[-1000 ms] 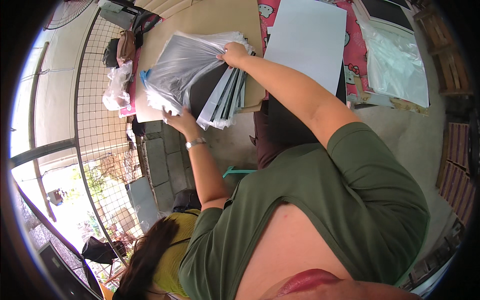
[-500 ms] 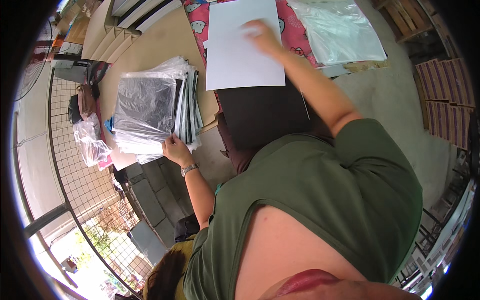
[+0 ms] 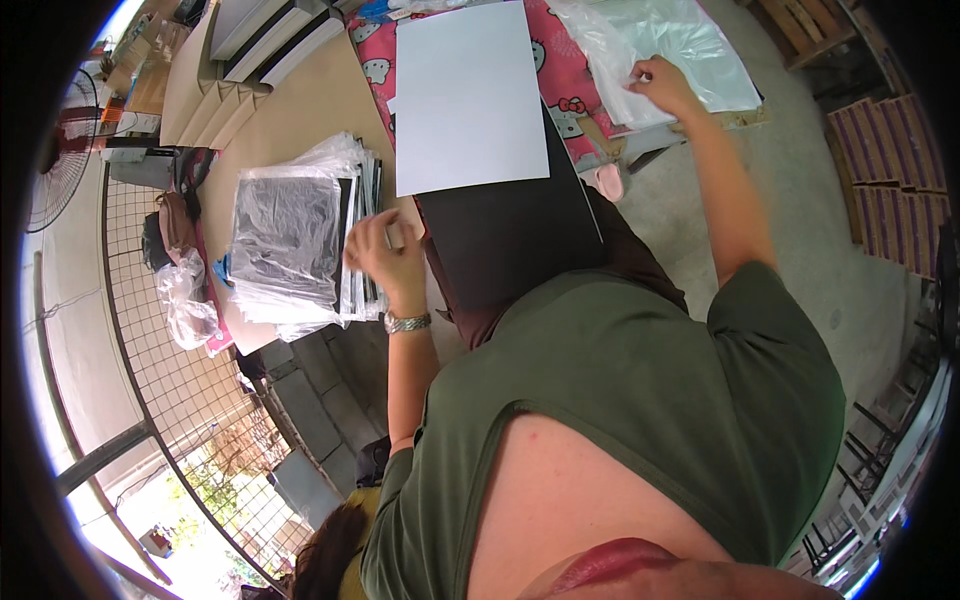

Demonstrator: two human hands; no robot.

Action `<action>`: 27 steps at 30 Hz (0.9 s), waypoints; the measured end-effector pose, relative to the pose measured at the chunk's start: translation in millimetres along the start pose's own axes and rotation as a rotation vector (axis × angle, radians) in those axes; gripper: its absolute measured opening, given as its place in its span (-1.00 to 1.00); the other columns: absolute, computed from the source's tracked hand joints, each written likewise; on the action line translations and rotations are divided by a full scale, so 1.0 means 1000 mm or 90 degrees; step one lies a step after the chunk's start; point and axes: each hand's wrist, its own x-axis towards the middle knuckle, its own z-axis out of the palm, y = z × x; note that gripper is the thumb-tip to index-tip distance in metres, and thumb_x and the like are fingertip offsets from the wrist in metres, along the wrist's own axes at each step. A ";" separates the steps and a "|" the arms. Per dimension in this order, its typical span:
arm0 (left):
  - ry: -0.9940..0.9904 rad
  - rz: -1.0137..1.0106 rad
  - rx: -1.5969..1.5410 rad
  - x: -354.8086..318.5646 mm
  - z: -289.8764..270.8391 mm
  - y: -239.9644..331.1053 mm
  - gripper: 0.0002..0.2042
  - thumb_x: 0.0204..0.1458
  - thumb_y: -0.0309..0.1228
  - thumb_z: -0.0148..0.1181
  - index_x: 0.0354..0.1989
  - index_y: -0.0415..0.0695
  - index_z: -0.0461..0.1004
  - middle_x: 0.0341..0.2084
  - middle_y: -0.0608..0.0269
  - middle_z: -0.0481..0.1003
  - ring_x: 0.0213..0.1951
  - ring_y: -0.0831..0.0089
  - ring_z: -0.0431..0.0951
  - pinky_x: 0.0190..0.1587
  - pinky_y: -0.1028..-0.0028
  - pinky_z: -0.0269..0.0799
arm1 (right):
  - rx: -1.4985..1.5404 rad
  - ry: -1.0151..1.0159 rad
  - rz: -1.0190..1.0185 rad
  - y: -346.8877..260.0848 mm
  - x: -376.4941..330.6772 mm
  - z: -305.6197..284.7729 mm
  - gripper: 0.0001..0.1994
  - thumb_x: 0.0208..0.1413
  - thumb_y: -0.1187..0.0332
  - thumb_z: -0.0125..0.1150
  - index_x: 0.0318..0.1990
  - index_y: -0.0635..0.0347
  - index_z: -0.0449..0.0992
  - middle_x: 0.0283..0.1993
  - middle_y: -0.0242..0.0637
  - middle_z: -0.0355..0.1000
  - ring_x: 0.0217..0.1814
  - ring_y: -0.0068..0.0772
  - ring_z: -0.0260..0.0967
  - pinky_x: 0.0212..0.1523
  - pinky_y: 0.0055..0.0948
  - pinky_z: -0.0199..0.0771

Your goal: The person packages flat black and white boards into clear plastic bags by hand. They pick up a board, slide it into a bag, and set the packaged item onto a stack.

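My left hand (image 3: 388,258) is raised just right of a pile of black sheets in clear plastic sleeves (image 3: 290,225). Its fingers are loosely curled and apart, slightly blurred, with nothing seen in them. Stretched out to the upper right, my right hand (image 3: 663,88) pinches the edge of a clear plastic bag (image 3: 690,50) lying on a flat stack of such bags. A blank white sheet (image 3: 472,100) lies between my hands, overlapping a black board (image 3: 510,240) that extends over my lap.
Pink patterned cloth (image 3: 375,60) covers the table under the white sheet. Brown cardboard (image 3: 300,110) lies to the left, with thick bound stacks (image 3: 270,40) at the far left. Boxes (image 3: 890,180) are piled at the right, and a wire mesh (image 3: 140,320) stands on the left.
My right hand has moved right from the white sheet to the plastic bags. My left hand has come off the sleeved pile's near corner and moved up and right.
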 end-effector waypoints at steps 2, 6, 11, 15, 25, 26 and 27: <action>-0.028 0.077 -0.077 0.010 0.003 0.025 -0.91 -0.16 -0.39 0.20 -0.44 -0.04 0.47 -0.43 0.37 0.43 -0.20 0.34 0.38 -0.04 0.31 0.06 | -0.129 0.165 -0.141 -0.005 -0.017 0.014 -0.76 -0.17 0.34 0.26 -0.31 0.18 0.43 -0.21 -0.23 0.39 -0.17 -0.29 0.36 -0.16 -0.39 0.31; -0.109 0.120 -0.187 0.015 0.007 0.057 -0.89 -0.20 -0.47 0.23 -0.45 -0.05 0.47 -0.42 0.34 0.44 -0.21 0.35 0.40 -0.05 0.35 0.10 | 0.198 0.146 -0.060 -0.027 -0.023 0.000 -0.75 -0.19 0.43 0.29 -0.35 0.22 0.35 -0.52 -0.23 0.33 -0.44 -0.23 0.33 -0.37 -0.38 0.32; -0.209 0.159 -0.295 0.019 0.021 0.077 -0.90 -0.19 -0.49 0.21 -0.45 -0.09 0.47 -0.45 0.28 0.45 -0.22 0.31 0.40 -0.12 0.37 0.20 | 0.090 0.097 -0.071 -0.051 -0.029 0.002 -0.62 -0.25 0.31 0.38 -0.32 0.23 0.31 -0.53 -0.20 0.34 -0.48 -0.23 0.32 -0.44 -0.36 0.30; -0.241 0.176 -0.358 0.024 0.032 0.093 -0.86 -0.21 -0.51 0.21 -0.40 -0.13 0.46 -0.39 0.23 0.44 -0.20 0.25 0.39 -0.10 0.32 0.26 | 0.128 0.021 -0.122 -0.063 -0.041 0.020 -0.68 -0.17 0.35 0.29 -0.35 0.26 0.27 -0.52 -0.12 0.36 -0.48 -0.11 0.34 -0.43 -0.27 0.31; -0.323 0.327 -0.484 0.050 0.088 0.134 -0.57 -0.24 -0.54 0.21 -0.08 -0.16 0.36 -0.01 0.09 0.35 0.14 0.10 0.21 0.15 0.27 0.14 | 0.106 -0.182 -0.342 -0.141 -0.096 0.019 -0.79 -0.16 0.56 0.07 -0.31 0.24 0.23 -0.43 -0.10 0.37 -0.33 -0.06 0.36 -0.32 -0.24 0.35; -0.411 0.309 -0.506 0.049 0.089 0.133 -0.59 -0.27 -0.55 0.21 -0.12 -0.18 0.38 -0.08 0.11 0.39 0.06 0.14 0.28 0.07 0.30 0.21 | 0.157 -0.270 -0.334 -0.158 -0.109 0.006 -0.78 -0.17 0.56 0.08 -0.31 0.24 0.24 -0.44 -0.12 0.36 -0.36 -0.09 0.36 -0.33 -0.26 0.35; -0.498 0.289 -0.524 0.047 0.088 0.132 -0.61 -0.29 -0.57 0.21 -0.16 -0.19 0.41 -0.15 0.12 0.43 -0.02 0.19 0.35 0.00 0.33 0.28 | 0.196 -0.254 -0.292 -0.170 -0.117 -0.006 -0.76 -0.17 0.55 0.10 -0.30 0.24 0.25 -0.46 -0.15 0.35 -0.37 -0.18 0.36 -0.34 -0.29 0.36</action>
